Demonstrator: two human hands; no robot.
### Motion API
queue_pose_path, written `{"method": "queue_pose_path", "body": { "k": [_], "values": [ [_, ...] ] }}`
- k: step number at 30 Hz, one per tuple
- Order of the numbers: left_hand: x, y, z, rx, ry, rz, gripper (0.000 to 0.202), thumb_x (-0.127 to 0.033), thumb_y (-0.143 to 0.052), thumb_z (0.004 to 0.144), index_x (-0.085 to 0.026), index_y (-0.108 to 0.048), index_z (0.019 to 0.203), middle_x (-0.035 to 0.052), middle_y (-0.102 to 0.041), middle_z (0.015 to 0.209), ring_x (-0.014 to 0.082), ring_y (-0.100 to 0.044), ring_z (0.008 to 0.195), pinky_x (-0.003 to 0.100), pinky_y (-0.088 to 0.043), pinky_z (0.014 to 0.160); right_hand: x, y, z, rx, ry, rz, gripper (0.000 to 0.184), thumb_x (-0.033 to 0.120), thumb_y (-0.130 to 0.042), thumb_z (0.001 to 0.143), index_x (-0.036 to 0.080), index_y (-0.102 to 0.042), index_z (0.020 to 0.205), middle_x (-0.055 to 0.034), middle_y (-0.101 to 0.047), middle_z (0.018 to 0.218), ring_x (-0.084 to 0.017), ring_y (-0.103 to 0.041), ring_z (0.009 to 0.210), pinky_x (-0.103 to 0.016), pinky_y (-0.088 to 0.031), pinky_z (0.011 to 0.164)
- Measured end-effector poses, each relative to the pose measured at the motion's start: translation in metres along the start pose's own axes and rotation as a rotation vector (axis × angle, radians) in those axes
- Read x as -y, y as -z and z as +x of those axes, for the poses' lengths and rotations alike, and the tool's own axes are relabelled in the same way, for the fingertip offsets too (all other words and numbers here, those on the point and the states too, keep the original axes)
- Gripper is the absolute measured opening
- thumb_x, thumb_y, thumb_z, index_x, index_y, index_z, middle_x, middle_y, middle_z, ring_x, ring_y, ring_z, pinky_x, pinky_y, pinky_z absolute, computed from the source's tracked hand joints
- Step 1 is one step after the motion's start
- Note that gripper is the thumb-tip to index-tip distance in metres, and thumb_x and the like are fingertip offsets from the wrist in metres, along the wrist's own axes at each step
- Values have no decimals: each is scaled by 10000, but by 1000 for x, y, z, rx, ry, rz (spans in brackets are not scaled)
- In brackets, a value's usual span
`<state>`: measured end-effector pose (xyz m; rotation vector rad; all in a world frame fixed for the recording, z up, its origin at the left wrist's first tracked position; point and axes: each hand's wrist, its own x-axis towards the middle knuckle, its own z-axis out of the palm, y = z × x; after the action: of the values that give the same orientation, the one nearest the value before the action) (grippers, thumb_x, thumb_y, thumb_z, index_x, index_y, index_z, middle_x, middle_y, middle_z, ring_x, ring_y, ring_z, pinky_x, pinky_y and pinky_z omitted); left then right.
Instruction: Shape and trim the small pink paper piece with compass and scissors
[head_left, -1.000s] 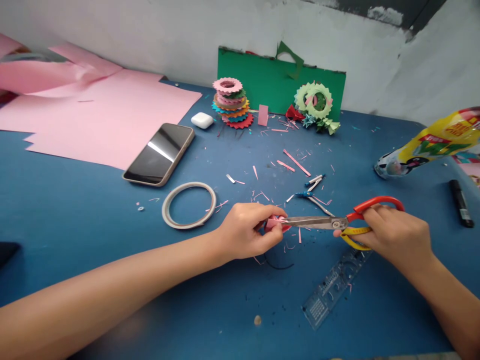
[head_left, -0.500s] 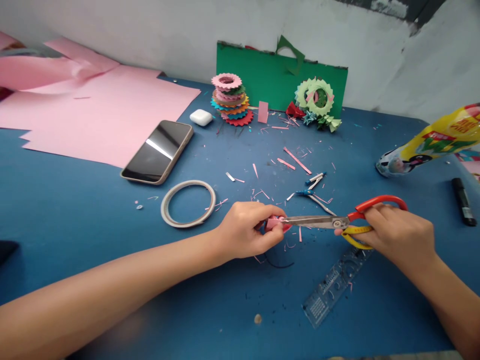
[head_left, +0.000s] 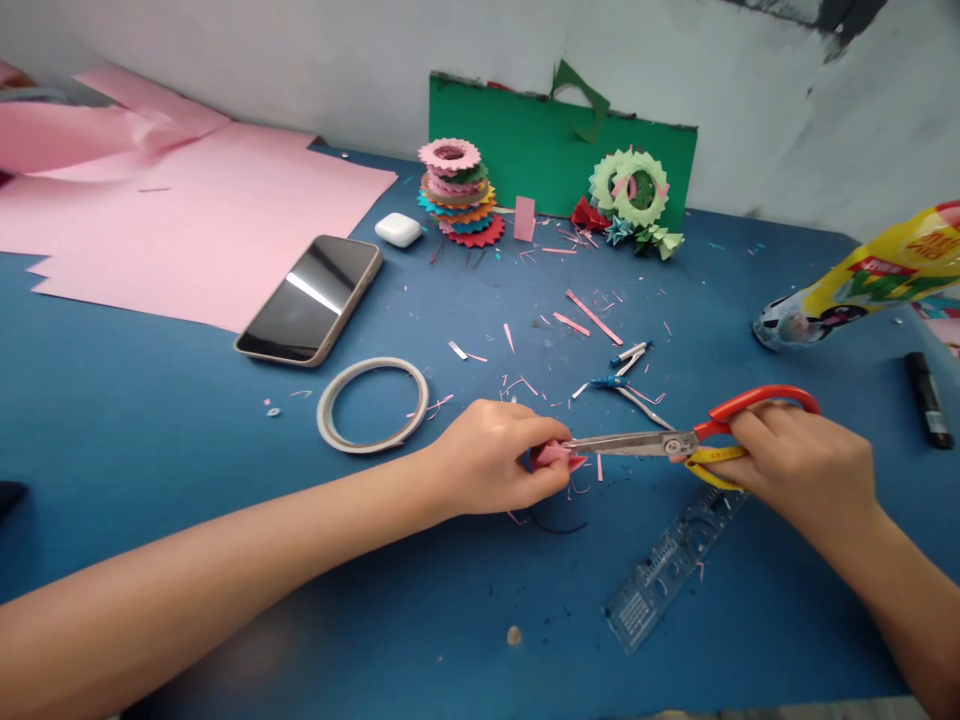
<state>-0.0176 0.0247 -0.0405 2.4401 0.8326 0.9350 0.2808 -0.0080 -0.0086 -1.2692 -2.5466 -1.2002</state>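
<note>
My left hand pinches a small pink paper piece in a tight grip just above the blue table. My right hand grips the scissors, blades nearly shut on the paper's edge.

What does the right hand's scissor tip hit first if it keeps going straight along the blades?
The right hand aims the scissors leftward. First in line is the pink paper piece pinched by the left hand, with the fingertips right behind; the blade tips already seem to meet the paper.
</note>
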Motion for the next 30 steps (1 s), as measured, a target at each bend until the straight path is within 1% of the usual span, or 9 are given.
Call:
{"method": "queue_pose_path", "body": {
  "k": [4,7,10,15,18,22,26,30],
  "values": [
    [0,5,4,35,43,-30,132,-178,-551,739,-157,-682,731,-26,-576,505,75,-485,433,192,-417,458,-2,-3,-1,4,-21,12,340,483,-517,827,183,-559,673,-13,-531,555,-121,-454,518,-234,-258,510],
    [-1,8,7,53,70,-84,162,-149,-561,733,-146,-694,824,-22,-615,554,72,-523,459,182,-451,483,-3,-4,-3,1,-52,35,309,469,-533,819,180,-583,722,-13,-549,569,-127,-465,531,-235,-263,512],
    [-1,11,8,52,82,-149,197,-170,-587,754,-132,-692,915,-2,-664,629,77,-565,504,180,-488,517,-6,-5,-5,-11,-61,51,287,448,-549,811,172,-593,745,-20,-560,591,-136,-463,550,-240,-268,517],
    [-2,17,10,116,126,-268,188,-216,-627,774,-150,-698,935,13,-693,679,84,-590,542,168,-499,516,-16,-7,-7,-90,-40,-6,325,482,-558,792,178,-571,677,-22,-510,566,-145,-419,541,-245,-268,505],
    [-6,23,13,197,221,-329,198,-275,-657,776,-159,-703,930,6,-686,659,79,-582,533,163,-494,527,-20,-8,-8,-145,-50,-5,353,489,-524,818,193,-549,628,-17,-476,530,-153,-393,518,-250,-255,487],
    [-11,29,18,339,380,-458,237,-346,-701,743,-166,-704,897,-4,-685,655,74,-574,550,149,-472,531,-20,-7,-10,-182,-35,42,307,449,-517,841,202,-569,664,-17,-489,520,-164,-394,515,-257,-243,484],
    [-13,31,21,388,487,-573,267,-380,-752,680,-172,-707,840,-16,-673,623,72,-557,547,144,-445,516,-19,-6,-10,-175,-16,37,290,440,-534,832,205,-565,664,-25,-503,523,-180,-408,520,-265,-251,483],
    [-13,31,21,450,563,-652,305,-403,-761,659,-169,-714,847,-2,-669,624,98,-580,573,171,-445,517,-21,-5,-9,-170,-8,36,301,437,-538,833,201,-561,648,-33,-511,524,-185,-417,522,-265,-260,480]
  ]
}}
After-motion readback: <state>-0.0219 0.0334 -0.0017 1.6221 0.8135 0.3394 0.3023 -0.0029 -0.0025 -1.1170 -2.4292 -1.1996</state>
